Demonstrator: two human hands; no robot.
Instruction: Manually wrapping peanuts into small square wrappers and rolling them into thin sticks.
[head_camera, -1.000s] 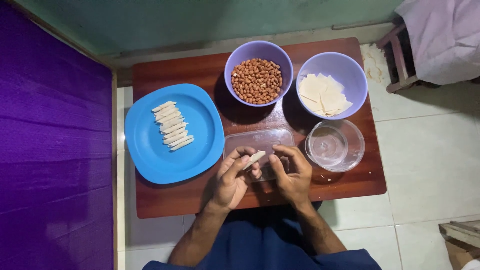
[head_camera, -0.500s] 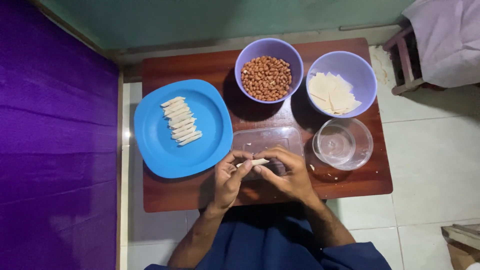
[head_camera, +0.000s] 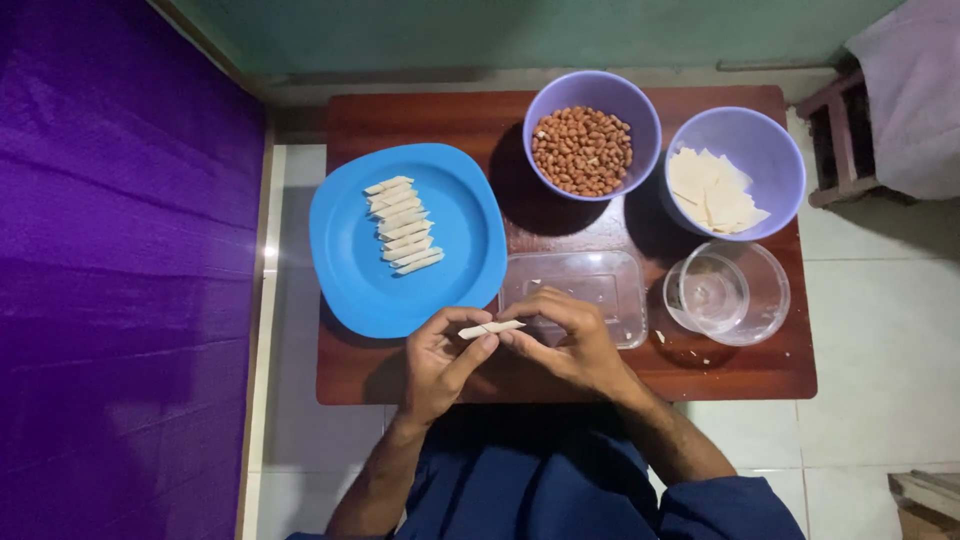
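Note:
Both my hands meet over the near edge of a small wooden table (head_camera: 420, 375). My left hand (head_camera: 440, 360) and my right hand (head_camera: 565, 340) pinch the two ends of a thin pale rolled wrapper (head_camera: 490, 328) held level between the fingertips. Just behind the hands lies a clear rectangular plastic tray (head_camera: 600, 280). A blue plate (head_camera: 350, 270) to the left carries a row of several finished pale rolls (head_camera: 403, 225).
A purple bowl of peanuts (head_camera: 583, 150) and a purple bowl (head_camera: 775, 150) with flat pale wrapper sheets (head_camera: 710, 190) stand at the back. A clear glass bowl (head_camera: 730, 293) sits at the right. Purple cloth (head_camera: 110, 300) lies left; a wooden stool (head_camera: 845, 140) stands at the far right.
The roll has turned from slanted to nearly level between my fingertips, and my fingers have shifted along it. The camera view drifted slightly.

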